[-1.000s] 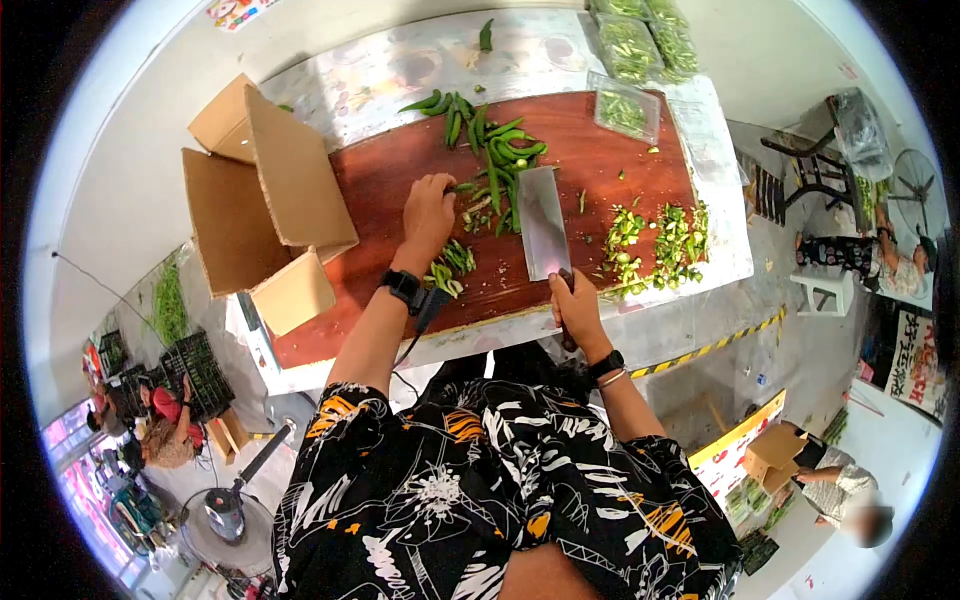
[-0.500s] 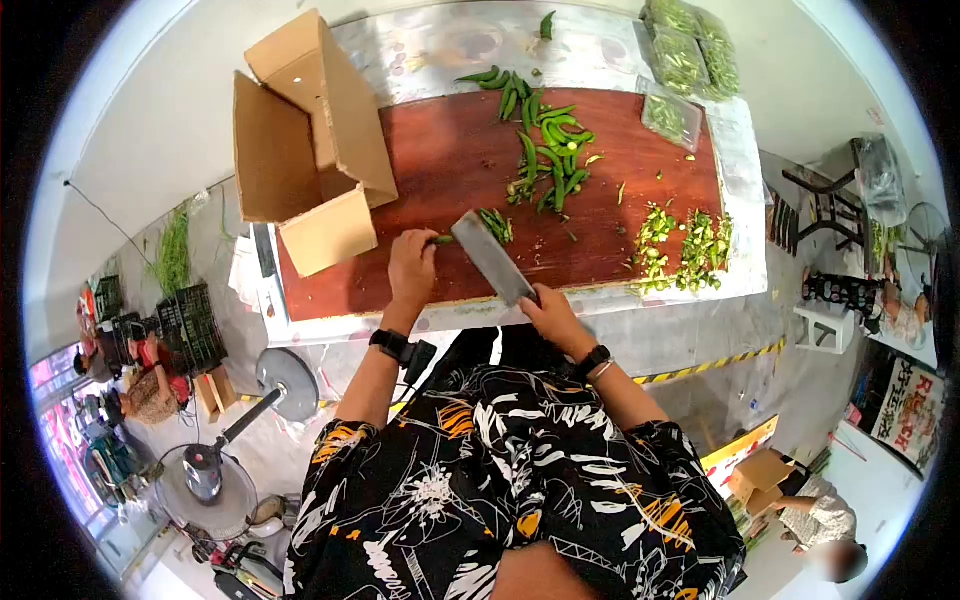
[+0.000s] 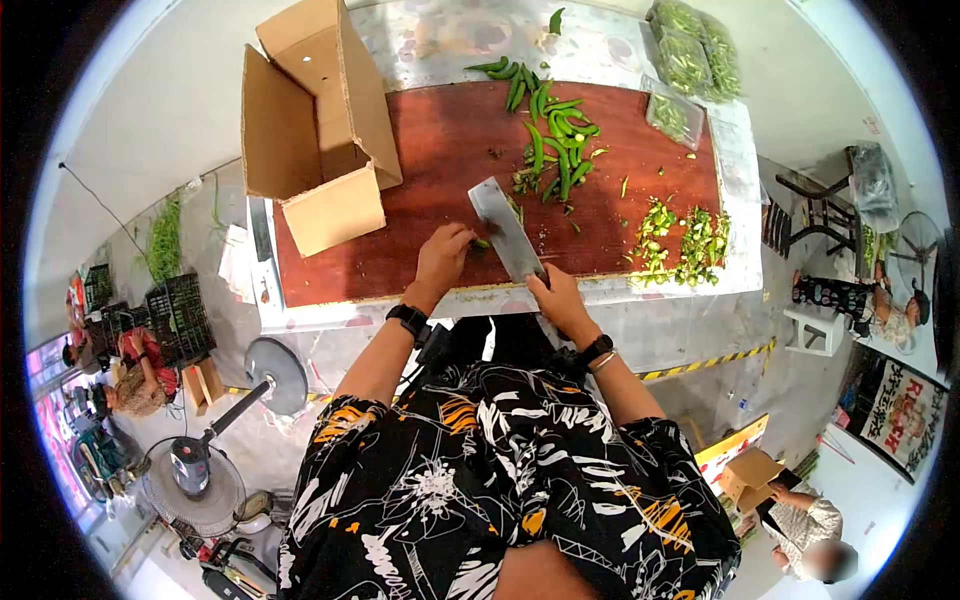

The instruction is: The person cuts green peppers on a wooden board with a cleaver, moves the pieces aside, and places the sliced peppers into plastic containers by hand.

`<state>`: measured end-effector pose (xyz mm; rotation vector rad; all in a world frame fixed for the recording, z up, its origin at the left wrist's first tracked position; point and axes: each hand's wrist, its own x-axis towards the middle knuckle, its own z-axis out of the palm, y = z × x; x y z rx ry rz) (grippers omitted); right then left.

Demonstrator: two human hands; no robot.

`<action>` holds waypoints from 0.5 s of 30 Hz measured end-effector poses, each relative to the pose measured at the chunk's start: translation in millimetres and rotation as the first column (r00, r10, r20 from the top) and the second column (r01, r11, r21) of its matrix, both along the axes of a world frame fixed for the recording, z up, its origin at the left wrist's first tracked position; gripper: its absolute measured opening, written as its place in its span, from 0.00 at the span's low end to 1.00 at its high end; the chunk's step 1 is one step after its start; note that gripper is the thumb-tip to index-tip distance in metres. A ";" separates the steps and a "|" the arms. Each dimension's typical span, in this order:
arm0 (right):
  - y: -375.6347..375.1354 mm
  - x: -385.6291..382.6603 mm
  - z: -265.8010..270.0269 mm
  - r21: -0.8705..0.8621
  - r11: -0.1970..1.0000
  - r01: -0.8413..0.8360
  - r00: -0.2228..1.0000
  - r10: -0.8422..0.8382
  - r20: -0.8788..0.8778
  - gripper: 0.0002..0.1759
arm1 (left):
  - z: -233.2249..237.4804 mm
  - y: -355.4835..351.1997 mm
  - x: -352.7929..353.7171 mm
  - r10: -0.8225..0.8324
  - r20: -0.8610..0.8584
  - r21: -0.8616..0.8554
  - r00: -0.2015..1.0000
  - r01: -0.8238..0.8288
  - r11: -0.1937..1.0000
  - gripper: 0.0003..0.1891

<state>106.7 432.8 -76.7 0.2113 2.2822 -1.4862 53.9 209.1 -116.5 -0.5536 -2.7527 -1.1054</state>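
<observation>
left hand [image 3: 445, 256] curled, pinning green pepper [image 3: 482, 243] near front edge of cutting board [image 3: 420, 180] | right hand [image 3: 556, 297] gripping cleaver [image 3: 505, 228], blade beside pepper | chopped pile [image 3: 685, 240] at right edge: done | whole peppers [image 3: 552, 130] at far edge: uncut, probably about half left

Pale walls [image 3: 150, 120] enclose a grey floor [image 3: 690, 410] with a floor fan [image 3: 195, 490], black crates [image 3: 175, 320] and a white stool [image 3: 815, 322].

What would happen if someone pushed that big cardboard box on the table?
The cardboard box looks empty with its flaps open, so it would probably slide easily and feel light. It sits at the end of the wooden board, so a shove might tip it off.
</observation>
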 end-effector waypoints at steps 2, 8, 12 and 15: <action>-1.9 -1.8 -0.4 -0.003 0.999 -0.035 0.997 0.034 -0.075 0.19 | -0.8 -2.5 1.2 -0.013 0.002 -0.007 1.000 0.013 1.000 0.09; 4.0 -13.9 0.7 0.057 0.984 -0.166 0.984 0.169 -0.055 0.20 | 0.5 -4.3 4.4 -0.021 -0.027 0.000 0.999 0.021 1.000 0.08; 6.2 -19.9 2.2 0.092 0.970 -0.223 0.968 0.232 -0.099 0.20 | -4.5 -4.5 4.4 -0.001 -0.007 0.015 1.000 0.001 1.000 0.08; 10.5 -29.4 11.6 0.159 0.932 -0.327 0.941 0.337 -0.040 0.20 | -7.3 -4.7 5.2 0.012 -0.023 0.008 1.000 -0.012 1.000 0.07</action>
